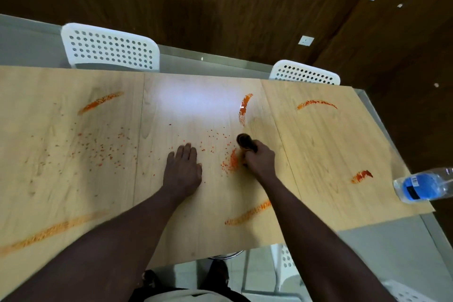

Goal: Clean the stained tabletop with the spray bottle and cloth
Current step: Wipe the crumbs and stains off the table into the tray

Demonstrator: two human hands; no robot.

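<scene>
I had my right hand (259,160) closed round a dark rolled cloth (246,142) at frame centre, pressed just beside an orange smear (233,159); my left hand (183,167) lay open, palm flat on the tabletop (318,144), bracing; the bottle (425,184) sat at the right edge of frame, lying near the table's corner, well apart from both hands; streaks remained upper left, upper right and along the bottom; the risk, as I judged it, was dragging wet pigment outward and scattering the specks wider; a careless elbow could also knock that bottle off the edge.
</scene>
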